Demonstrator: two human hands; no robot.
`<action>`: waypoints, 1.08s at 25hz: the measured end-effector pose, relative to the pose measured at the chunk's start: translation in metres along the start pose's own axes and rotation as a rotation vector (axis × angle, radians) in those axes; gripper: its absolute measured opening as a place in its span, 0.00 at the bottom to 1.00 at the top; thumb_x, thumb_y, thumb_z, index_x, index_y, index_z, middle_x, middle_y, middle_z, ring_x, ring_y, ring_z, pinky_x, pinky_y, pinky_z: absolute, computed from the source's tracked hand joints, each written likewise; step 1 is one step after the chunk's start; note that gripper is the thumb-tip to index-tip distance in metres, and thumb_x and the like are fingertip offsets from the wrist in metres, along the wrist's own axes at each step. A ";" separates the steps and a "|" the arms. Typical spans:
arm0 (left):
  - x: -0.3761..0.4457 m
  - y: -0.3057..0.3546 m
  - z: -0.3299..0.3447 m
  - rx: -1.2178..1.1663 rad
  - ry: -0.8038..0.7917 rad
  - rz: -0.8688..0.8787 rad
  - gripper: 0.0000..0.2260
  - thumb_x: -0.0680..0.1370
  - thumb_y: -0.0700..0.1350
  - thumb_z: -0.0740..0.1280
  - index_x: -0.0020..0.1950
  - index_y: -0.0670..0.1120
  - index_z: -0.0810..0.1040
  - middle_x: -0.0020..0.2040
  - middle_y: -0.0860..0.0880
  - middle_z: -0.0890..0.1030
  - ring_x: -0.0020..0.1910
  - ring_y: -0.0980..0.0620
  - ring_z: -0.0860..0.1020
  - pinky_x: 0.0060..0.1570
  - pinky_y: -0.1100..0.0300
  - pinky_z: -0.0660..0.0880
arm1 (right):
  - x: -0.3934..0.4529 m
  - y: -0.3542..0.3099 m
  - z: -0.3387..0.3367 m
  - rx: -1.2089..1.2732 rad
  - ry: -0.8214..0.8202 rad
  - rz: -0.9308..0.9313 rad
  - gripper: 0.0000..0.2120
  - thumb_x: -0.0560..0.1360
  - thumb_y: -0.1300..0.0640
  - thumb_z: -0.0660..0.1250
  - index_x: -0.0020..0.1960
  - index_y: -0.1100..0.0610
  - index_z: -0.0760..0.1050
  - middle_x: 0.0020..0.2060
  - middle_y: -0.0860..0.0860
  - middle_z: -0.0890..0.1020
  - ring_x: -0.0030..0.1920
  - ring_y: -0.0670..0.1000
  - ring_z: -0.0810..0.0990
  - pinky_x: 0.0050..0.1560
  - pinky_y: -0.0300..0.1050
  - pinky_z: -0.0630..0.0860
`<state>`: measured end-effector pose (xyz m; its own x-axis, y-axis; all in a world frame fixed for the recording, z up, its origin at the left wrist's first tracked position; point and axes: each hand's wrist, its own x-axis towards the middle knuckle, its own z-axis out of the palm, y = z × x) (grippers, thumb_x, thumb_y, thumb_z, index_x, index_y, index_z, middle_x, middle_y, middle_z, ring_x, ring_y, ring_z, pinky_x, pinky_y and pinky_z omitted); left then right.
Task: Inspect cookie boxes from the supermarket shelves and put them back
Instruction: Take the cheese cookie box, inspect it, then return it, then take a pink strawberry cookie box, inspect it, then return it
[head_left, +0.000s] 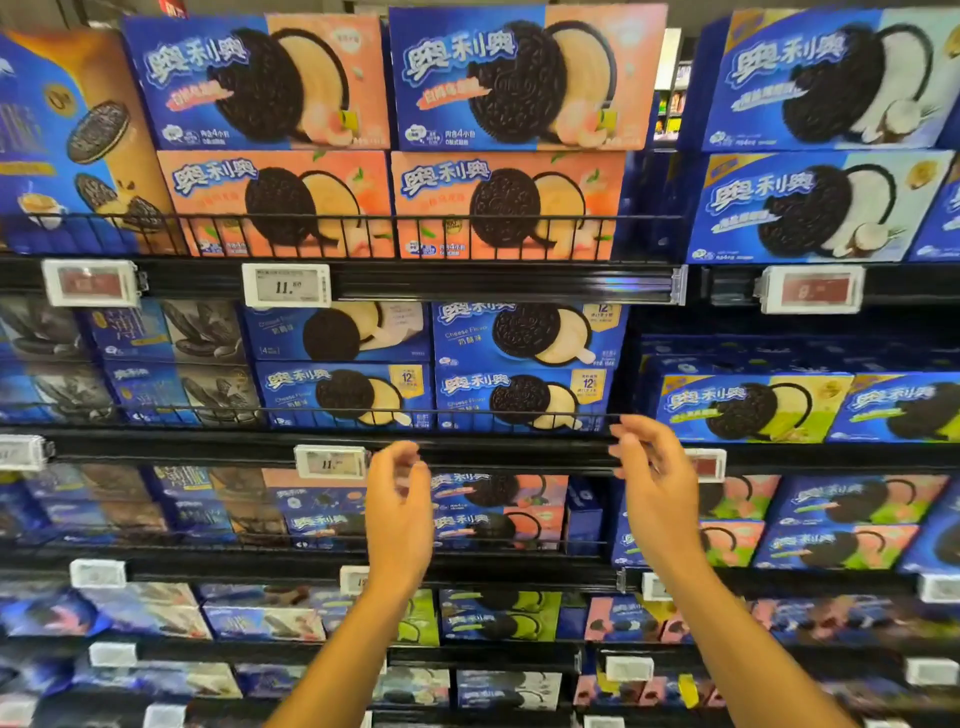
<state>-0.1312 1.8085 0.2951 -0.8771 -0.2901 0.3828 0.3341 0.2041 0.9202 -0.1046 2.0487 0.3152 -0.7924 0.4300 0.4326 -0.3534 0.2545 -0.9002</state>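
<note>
Left hand (397, 499) and right hand (655, 480) raised, fingers loosely curled, holding nothing, just below shelf rail (332, 415). Cookie boxes (522, 397) stand behind that rail, none lifted out. Judged stage: between boxes; further inspections apparently remain.

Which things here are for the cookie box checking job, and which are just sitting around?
For the job:
- left hand, empty
- right hand, empty
- cheese cookie boxes just above the hands

Just there:
- price tags
- wire shelf rail
- peach cookie boxes up top
</note>
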 end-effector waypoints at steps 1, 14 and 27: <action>-0.011 -0.020 -0.002 -0.004 -0.036 -0.131 0.07 0.83 0.45 0.60 0.58 0.56 0.74 0.55 0.56 0.76 0.56 0.56 0.75 0.52 0.63 0.69 | -0.015 0.020 -0.001 0.019 0.023 0.067 0.07 0.81 0.49 0.62 0.54 0.38 0.76 0.53 0.43 0.84 0.50 0.42 0.82 0.45 0.36 0.79; 0.001 -0.090 0.004 -0.084 -0.193 -0.511 0.20 0.84 0.40 0.59 0.76 0.46 0.63 0.66 0.53 0.70 0.65 0.55 0.68 0.66 0.58 0.66 | -0.018 0.123 0.048 -0.026 -0.103 0.508 0.22 0.83 0.63 0.61 0.76 0.59 0.66 0.73 0.53 0.72 0.73 0.53 0.70 0.67 0.44 0.68; 0.012 -0.082 0.004 -0.009 -0.347 -0.458 0.22 0.78 0.35 0.65 0.72 0.44 0.66 0.67 0.46 0.67 0.64 0.48 0.72 0.65 0.51 0.71 | -0.032 0.107 0.065 -0.059 -0.086 0.402 0.17 0.79 0.64 0.67 0.66 0.54 0.72 0.63 0.52 0.78 0.61 0.53 0.77 0.61 0.50 0.75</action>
<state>-0.1707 1.7915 0.2239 -0.9944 -0.0232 -0.1034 -0.1055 0.1212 0.9870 -0.1500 2.0058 0.2017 -0.9011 0.4317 0.0393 0.0198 0.1316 -0.9911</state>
